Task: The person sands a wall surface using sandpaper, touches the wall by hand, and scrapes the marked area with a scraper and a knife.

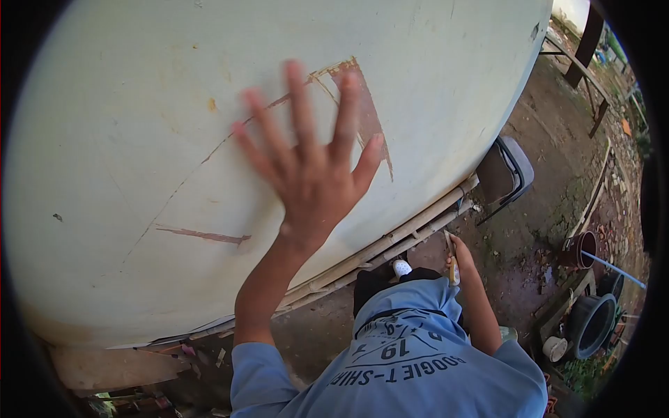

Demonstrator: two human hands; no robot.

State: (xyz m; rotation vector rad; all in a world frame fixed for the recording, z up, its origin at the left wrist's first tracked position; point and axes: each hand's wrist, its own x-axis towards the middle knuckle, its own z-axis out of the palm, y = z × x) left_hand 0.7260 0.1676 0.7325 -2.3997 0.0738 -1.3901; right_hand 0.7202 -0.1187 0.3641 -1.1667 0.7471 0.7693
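The panel [139, 83] is pale cream, flecked with yellow-brown stains [212, 105] and streaked with reddish brown — the long patch [371, 111] shows that same brown. The tool handle [454, 273] is tan. The T-shirt [446, 386] is blue with dark lettering — the shoe [401, 269], white with dark dots. The basin [592, 327] is grey, the rod [614, 269] light blue.

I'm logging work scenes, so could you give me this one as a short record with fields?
Left hand: fingers spread over the pale surface, blurred; contact unclear
Right hand: closed around a tool, lowered beside the body
Surface: pale panel with a brown patch and thin brown lines
Panel edge: bamboo poles
Picture's right side: chair, brown bucket, grey tub
Clothing: blue printed T-shirt
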